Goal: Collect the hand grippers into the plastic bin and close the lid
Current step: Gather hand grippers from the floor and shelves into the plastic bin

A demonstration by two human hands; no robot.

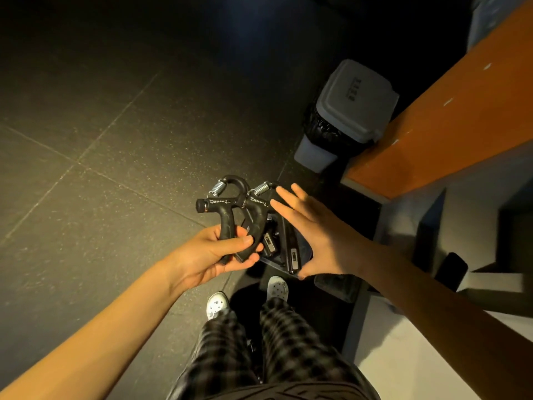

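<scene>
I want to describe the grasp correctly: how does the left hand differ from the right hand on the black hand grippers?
The left hand curls its fingers and thumb round the handles of the hand grippers; the right hand lays its fingers straight and spread against them. The left hand shows its palm; the right hand shows its back. Both touch the same bunch.

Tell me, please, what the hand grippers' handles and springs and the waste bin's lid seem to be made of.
On the hand grippers held in the left hand, the handles look like matte black rubber or foam, textured and unshiny. The springs look like bare steel, going by their bright silvery coils. The waste bin lid is probably smooth grey moulded plastic, with rounded corners and embossed lettering.
</scene>
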